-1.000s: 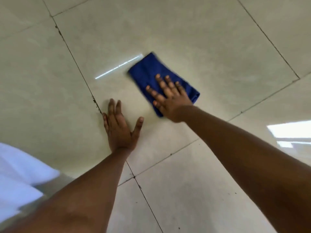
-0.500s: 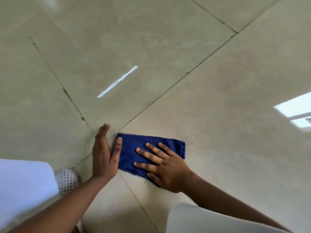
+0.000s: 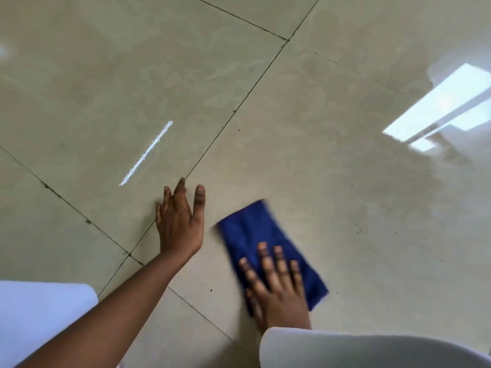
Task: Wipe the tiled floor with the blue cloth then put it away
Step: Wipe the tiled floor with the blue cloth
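A folded blue cloth [image 3: 255, 235] lies flat on the glossy beige tiled floor [image 3: 318, 160], low and right of centre. My right hand [image 3: 276, 288] presses down on the cloth's near half, fingers spread and pointing away from me; its wrist disappears behind white clothing. My left hand [image 3: 180, 221] rests flat on the bare tile just left of the cloth, fingers apart, holding nothing, over a dark grout line. A small gap of tile separates it from the cloth. The cloth's edges look motion-blurred.
White clothing fills the bottom left corner [image 3: 39, 320] and bottom right [image 3: 358, 351]. Dark grout lines [image 3: 239, 107] cross the floor. Small dark specks [image 3: 358, 231] dot the tile right of the cloth. Bright window reflections [image 3: 441, 104] shine at the right.
My right hand has slid the cloth to the right, away from my left hand, and turned it more lengthwise. The left hand stays planted on the tile. The view has shifted.
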